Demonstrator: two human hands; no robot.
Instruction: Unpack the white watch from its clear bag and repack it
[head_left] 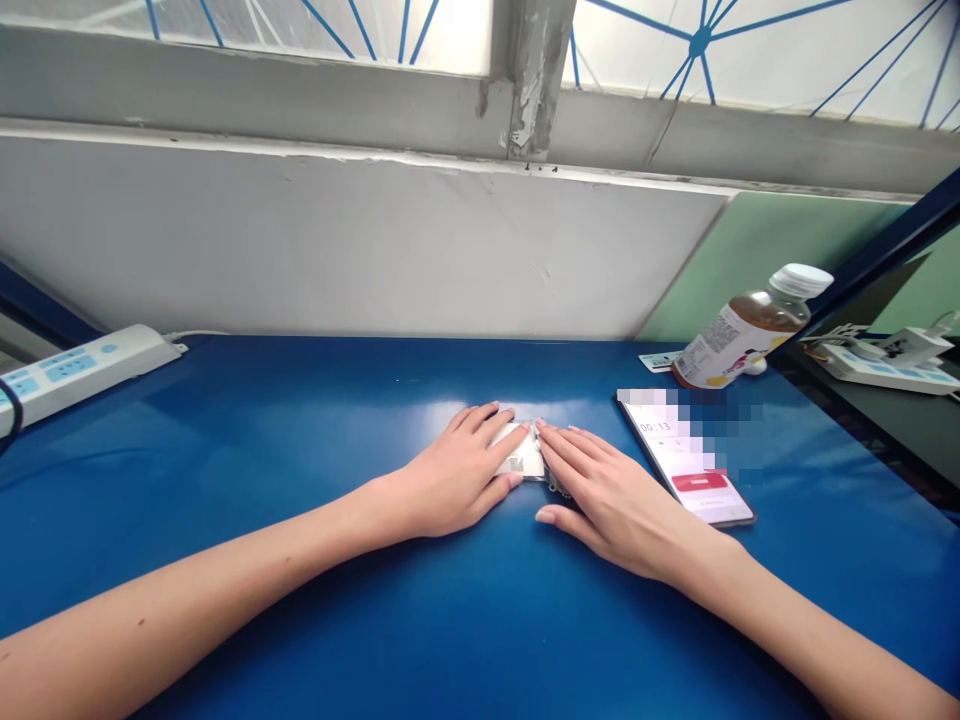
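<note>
At twelve o'clock on the blue table (450, 640), we see a white packet (528, 462), grey-printed, silvery bits (556, 487) at its three o'clock; our left hand (456, 482) and right hand (604, 495) partly cover it, fingers extended.

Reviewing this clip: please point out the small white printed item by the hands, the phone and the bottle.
White printed item (531, 461): head view, on its pale face.
Phone (681, 458): head view, on its lit screen.
Bottle (739, 338): head view, on its label.
</note>
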